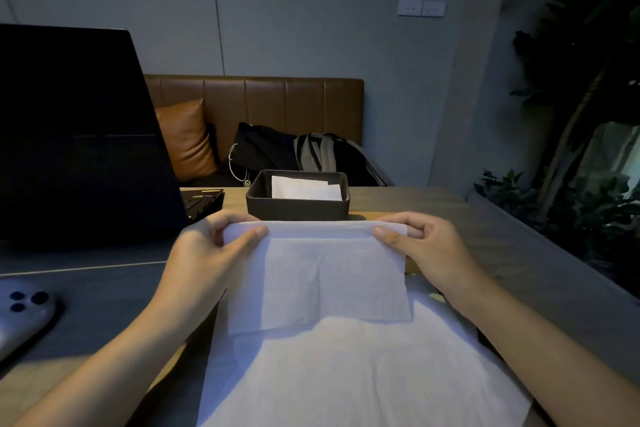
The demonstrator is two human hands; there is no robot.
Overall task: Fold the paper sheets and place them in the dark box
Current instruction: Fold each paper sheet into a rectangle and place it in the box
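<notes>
A white paper sheet (322,277) hangs doubled over in front of me, its folded top edge held level above the table. My left hand (211,253) pinches the top left corner and my right hand (426,250) pinches the top right corner. Beneath it more flat white paper sheets (363,378) lie spread on the table near me. The dark box (298,210) stands just beyond my hands at the table's far side, with folded white paper (304,189) inside it.
An open dark laptop (79,135) stands at the left, its keyboard edge close to my left hand. A grey phone (20,315) lies at the near left. Behind the table are a brown bench with bags (304,152); plants (568,191) stand right.
</notes>
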